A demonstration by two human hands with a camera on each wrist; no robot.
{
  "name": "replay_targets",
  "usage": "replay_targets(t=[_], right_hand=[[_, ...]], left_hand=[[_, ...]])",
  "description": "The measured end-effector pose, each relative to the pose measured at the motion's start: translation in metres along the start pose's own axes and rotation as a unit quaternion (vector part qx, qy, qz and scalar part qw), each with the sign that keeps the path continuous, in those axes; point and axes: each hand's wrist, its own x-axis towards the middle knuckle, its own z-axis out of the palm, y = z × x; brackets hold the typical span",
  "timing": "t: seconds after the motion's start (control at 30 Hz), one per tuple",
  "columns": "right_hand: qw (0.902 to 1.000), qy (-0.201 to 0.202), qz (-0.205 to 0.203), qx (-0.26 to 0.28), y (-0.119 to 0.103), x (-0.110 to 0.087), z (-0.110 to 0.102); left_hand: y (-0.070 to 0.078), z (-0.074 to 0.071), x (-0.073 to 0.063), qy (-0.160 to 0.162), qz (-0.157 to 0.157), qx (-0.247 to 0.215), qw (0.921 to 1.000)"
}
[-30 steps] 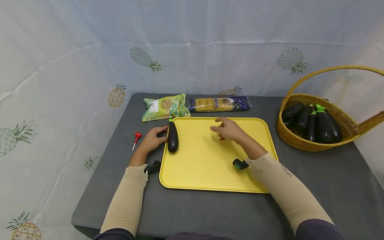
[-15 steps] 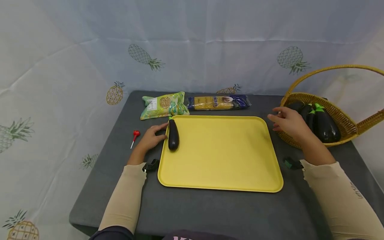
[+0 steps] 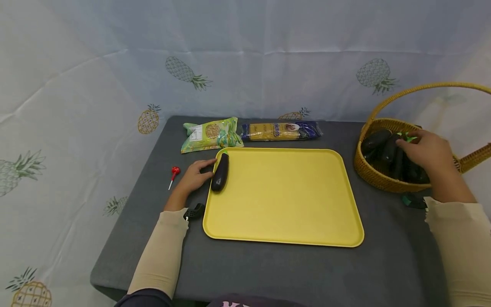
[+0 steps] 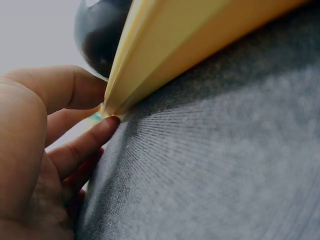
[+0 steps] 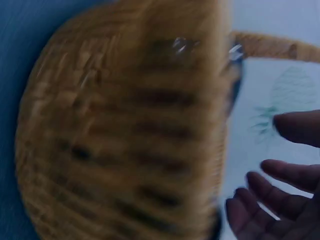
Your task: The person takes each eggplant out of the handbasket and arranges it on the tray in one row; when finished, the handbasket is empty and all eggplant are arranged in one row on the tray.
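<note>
Head view: the left hand (image 3: 193,177) lies on the desk (image 3: 268,268) at the tray's (image 3: 284,200) far left corner, fingers fairly straight and touching the eggplant (image 3: 220,172), which leans on the tray's left rim, stem end far. That contact seems to steady it so it does not roll off the edge. The right hand (image 3: 427,154) reaches into the basket (image 3: 377,179) at the right, over the pile of eggplants (image 3: 377,140) there; its fingers bend down among them, but whether they grip one I cannot tell. A green packet (image 3: 211,135) and a pasta pack (image 3: 281,131) lie beyond the tray, a red lollipop (image 3: 174,174) to the left.

Left wrist view: the fingers (image 4: 82,145) are loosely extended against the tray's (image 4: 200,45) edge, one fingertip tucked at the rim where it meets the desk (image 4: 210,170); the eggplant's (image 4: 100,32) dark end sits above, resting on the rim. Nothing is clasped.

Right wrist view: blurred. The basket's (image 5: 125,130) woven wall fills the frame, and the fingers (image 5: 280,195) at the right look spread with nothing visible between them.
</note>
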Motion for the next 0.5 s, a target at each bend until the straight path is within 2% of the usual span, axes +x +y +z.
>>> replay_targets(t=[0.13,0.3,0.37,0.5], right_hand=[[0.9973,-0.028,-0.001,-0.068,0.013,0.007,0.001],[0.9897,-0.032,0.052,-0.129,0.018,0.016,0.000],[0.9852,-0.050,0.075,-0.146,0.020,0.020,0.000],[0.9825,-0.077,0.075,-0.152,0.027,0.023,0.000]], left_hand=[[0.000,0.001,0.000,0.000,-0.002,-0.004,1.0000],[0.001,0.001,0.001,-0.003,-0.002,-0.010,0.9999],[0.000,0.000,0.001,-0.006,0.000,-0.013,0.9999],[-0.001,-0.002,0.002,-0.015,0.011,-0.026,0.9995]])
